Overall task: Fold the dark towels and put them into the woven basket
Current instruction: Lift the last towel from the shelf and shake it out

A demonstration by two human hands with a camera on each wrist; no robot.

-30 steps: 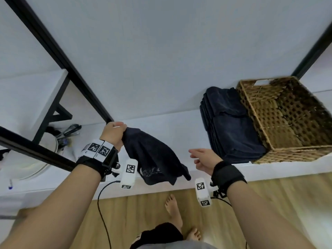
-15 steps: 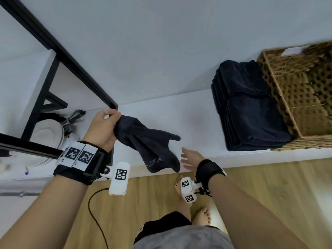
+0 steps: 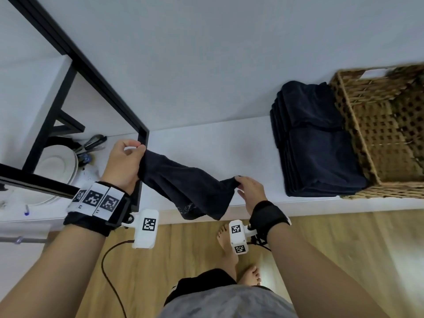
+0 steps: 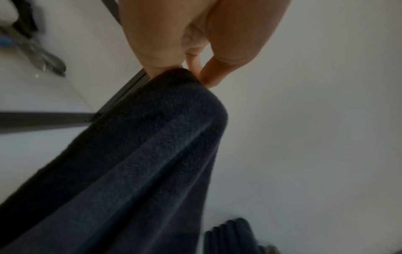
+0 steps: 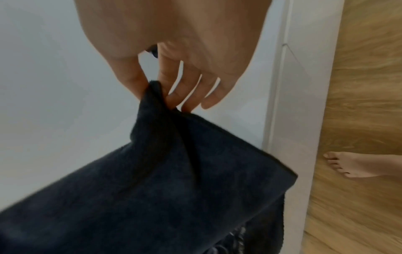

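Observation:
A dark towel (image 3: 185, 184) hangs stretched between my two hands above the white counter (image 3: 206, 148). My left hand (image 3: 125, 161) pinches one corner of the dark towel (image 4: 141, 163) between thumb and fingers. My right hand (image 3: 249, 190) pinches the other corner of the dark towel (image 5: 163, 180) between thumb and forefinger, its other fingers straight. A stack of folded dark towels (image 3: 314, 145) lies on the counter to the right. The woven basket (image 3: 358, 111) stands right beside that stack and shows no towel inside.
A black metal frame (image 3: 91, 72) runs over the counter's left part, close to my left hand. Under it lie white plates (image 3: 57, 166) and some utensils (image 3: 91, 143). Wooden floor (image 3: 332, 237) and the person's bare feet (image 3: 226, 235) are below the counter edge.
My right hand, empty before, has moved up and taken hold of the towel's free corner. The towel now spreads between both hands instead of dangling from the left.

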